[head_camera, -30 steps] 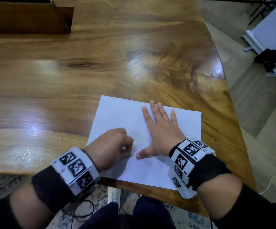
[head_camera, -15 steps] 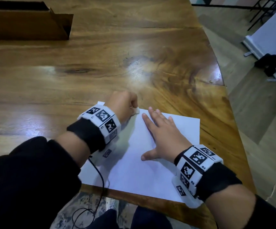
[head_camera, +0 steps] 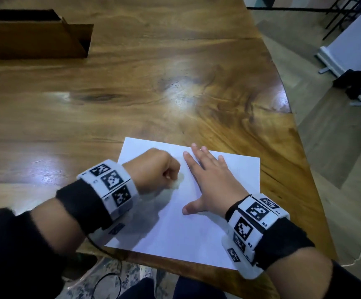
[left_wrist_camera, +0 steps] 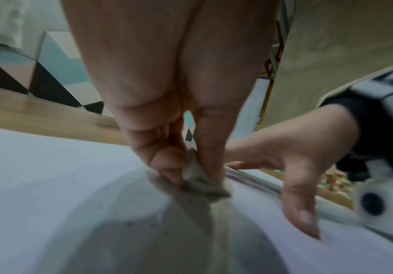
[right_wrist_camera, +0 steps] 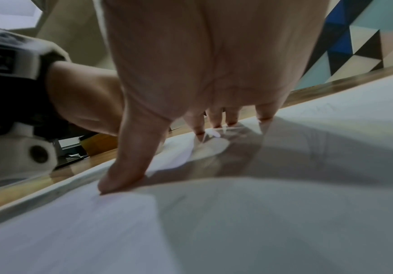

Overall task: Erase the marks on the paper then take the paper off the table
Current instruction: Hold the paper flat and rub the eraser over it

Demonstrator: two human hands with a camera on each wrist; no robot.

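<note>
- The eraser [left_wrist_camera: 198,178] was pinched between the thumb and curled fingers of the left hand [head_camera: 158,171], its lower edge pressed onto the paper [head_camera: 196,240].
- The right hand [head_camera: 215,184] was laid flat just beside it, fingers straight and slightly spread, pinning the sheet.
- The paper extended beneath and beyond both hands' fingertips, at the table [head_camera: 153,93] edge.
- No marks could be made out.

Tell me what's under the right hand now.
The right hand lies flat, fingers spread, on the paper, which rests on the table. Any marks beneath the palm are covered.
</note>
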